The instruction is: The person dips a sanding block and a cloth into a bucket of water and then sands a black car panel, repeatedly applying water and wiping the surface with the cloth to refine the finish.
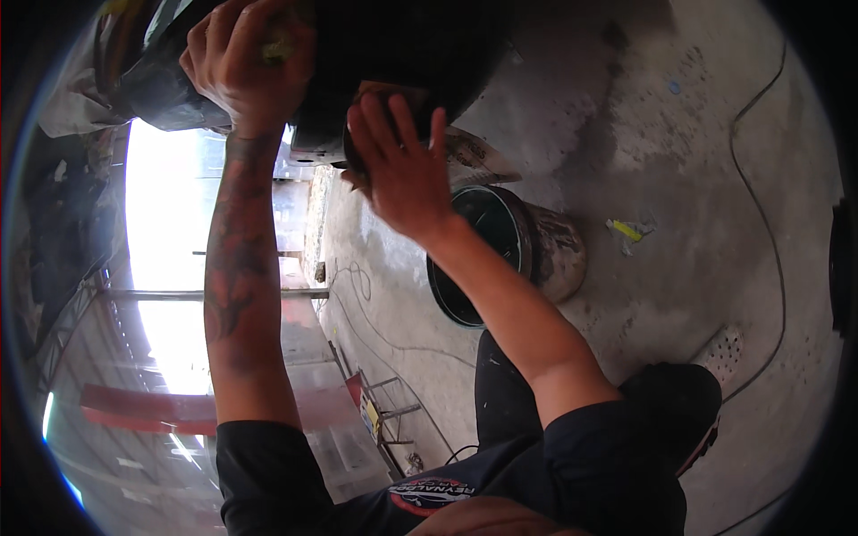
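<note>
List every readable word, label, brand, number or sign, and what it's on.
Dark shirt: curved chest logo with lettering; I won't copy out its wording.
Yellow patch by the ladder-like metal frame: marks too small to read.
Dark panel at the hands and bucket: no text I can make out.
</note>
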Motion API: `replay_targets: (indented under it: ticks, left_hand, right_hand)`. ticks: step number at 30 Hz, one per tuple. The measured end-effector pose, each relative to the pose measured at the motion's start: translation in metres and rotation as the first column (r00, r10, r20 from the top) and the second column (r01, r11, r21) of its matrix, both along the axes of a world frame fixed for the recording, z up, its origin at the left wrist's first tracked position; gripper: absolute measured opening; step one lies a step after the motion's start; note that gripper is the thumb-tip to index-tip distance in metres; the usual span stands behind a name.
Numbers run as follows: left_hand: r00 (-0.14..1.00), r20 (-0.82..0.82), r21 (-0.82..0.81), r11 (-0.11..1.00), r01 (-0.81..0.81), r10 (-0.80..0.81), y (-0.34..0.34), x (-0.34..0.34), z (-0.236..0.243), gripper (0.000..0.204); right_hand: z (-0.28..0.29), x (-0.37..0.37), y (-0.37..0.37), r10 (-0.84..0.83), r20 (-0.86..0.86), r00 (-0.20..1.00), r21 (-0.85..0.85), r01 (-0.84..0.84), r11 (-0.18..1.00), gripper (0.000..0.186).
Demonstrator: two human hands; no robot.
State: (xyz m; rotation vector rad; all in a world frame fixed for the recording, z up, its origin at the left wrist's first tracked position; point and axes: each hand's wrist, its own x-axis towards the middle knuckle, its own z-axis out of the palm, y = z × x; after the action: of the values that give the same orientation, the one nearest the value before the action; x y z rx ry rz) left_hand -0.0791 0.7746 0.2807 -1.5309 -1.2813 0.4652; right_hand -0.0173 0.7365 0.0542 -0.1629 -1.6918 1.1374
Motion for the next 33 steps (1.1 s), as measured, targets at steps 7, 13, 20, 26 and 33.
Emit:
replay_targets:
  ticks: [7,13,20,26,33]
  left_hand:
    - [0.993,0.121,0.02,1.0,-0.014,0.012,0.016,0.037,-0.011,0.008]
    - [0.995,0.098,0.017,1.0,-0.01,0.009,0.017,0.026,-0.013,0.009]
    - [0.996,0.087,0.021,0.999,0.027,-0.029,0.012,0.025,-0.006,0.009]
    - [0.994,0.096,-0.013,0.999,-0.045,0.046,0.02,0.035,-0.016,0.008]
    - [0.995,0.094,0.019,1.0,0.014,-0.016,0.007,0.025,-0.008,0.007]
  right_hand:
    - [0.045,-0.012,0.061,-0.111,-0.058,0.992,-0.204,0.097,0.974,0.084]
    - [0.015,-0.004,-0.021,-0.124,-0.07,0.99,0.28,0.139,0.95,0.069]
    - [0.053,-0.015,0.06,-0.158,-0.107,0.982,-0.169,0.139,0.976,0.072]
    - [-0.012,0.01,-0.019,0.018,0.1,0.995,0.074,-0.026,0.997,0.084]
    - [0.008,-0.026,0.059,-0.015,-0.188,0.982,-0.42,-0.066,0.905,0.086]
